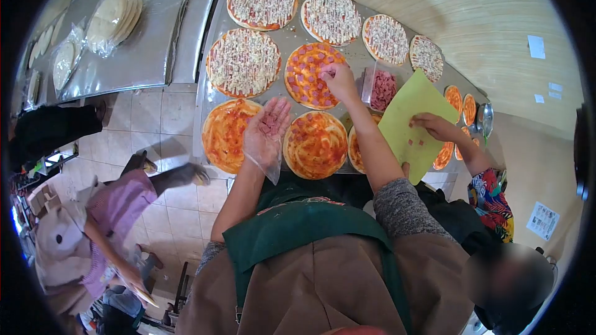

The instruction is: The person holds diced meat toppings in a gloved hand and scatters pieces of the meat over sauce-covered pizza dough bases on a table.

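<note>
My left hand [268, 130], in a clear plastic glove, is held palm up with a small heap of diced pink meat [271, 123] in it. It hangs over the edge of a sauced pizza base [228, 136]. My right hand [337, 77] is pinched above a pizza dotted with pink meat cubes [304, 77]; what its fingertips hold is too small to make out. Just right of that wrist stands a clear container of diced meat [380, 89]. Another pizza [315, 144] with sauce and a few meat pieces lies nearest my apron.
Several cheese-covered pizzas [243, 63] line the metal table. At right a co-worker's hand [434, 127] touches a yellow-green board [403, 127] close to my right forearm. Beyond are more sauced bases and a metal bowl [485, 120]. Bagged dough rounds [115, 22] lie at left; another person walks there.
</note>
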A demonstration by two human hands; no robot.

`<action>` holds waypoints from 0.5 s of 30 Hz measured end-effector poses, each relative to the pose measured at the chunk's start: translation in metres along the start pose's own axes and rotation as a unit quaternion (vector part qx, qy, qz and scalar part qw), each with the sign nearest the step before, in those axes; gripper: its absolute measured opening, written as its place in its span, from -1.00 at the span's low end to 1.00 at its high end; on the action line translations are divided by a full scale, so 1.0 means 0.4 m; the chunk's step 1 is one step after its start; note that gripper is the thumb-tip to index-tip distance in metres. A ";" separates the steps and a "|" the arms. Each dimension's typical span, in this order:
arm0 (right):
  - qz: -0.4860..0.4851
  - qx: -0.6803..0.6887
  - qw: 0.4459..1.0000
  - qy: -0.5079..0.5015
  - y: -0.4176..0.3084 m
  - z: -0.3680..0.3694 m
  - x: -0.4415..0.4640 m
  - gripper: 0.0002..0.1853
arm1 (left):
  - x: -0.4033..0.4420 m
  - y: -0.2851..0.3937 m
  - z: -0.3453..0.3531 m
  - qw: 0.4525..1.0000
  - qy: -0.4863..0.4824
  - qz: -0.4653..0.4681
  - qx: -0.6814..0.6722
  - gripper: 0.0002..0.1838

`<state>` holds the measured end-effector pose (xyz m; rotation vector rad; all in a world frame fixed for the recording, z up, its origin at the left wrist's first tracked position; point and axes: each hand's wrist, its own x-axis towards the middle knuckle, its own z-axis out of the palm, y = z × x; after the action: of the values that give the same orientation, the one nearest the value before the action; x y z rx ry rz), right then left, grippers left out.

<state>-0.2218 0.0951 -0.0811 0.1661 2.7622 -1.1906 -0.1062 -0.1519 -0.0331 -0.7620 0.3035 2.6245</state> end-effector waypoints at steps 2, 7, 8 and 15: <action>-0.023 -0.026 0.999 0.014 0.021 0.017 0.002 -0.88 | 0.002 0.001 -0.005 1.000 -0.002 0.002 -0.002 -0.50; -0.014 -0.119 0.992 0.036 -0.026 0.008 -0.015 -0.88 | 0.002 0.004 -0.001 1.000 0.009 0.004 0.000 -0.51; -0.019 -0.137 0.990 0.039 -0.030 0.005 -0.016 -0.87 | 0.002 0.004 -0.001 1.000 0.011 0.004 0.000 -0.51; -0.028 -0.074 0.994 0.072 -0.015 -0.011 -0.007 -0.88 | 0.002 0.005 -0.003 1.000 0.011 0.005 -0.008 -0.52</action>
<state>-0.2201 0.0942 -0.0735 0.1668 2.9867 -1.0187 -0.1072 -0.1539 -0.0341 -0.7977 0.2937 2.6332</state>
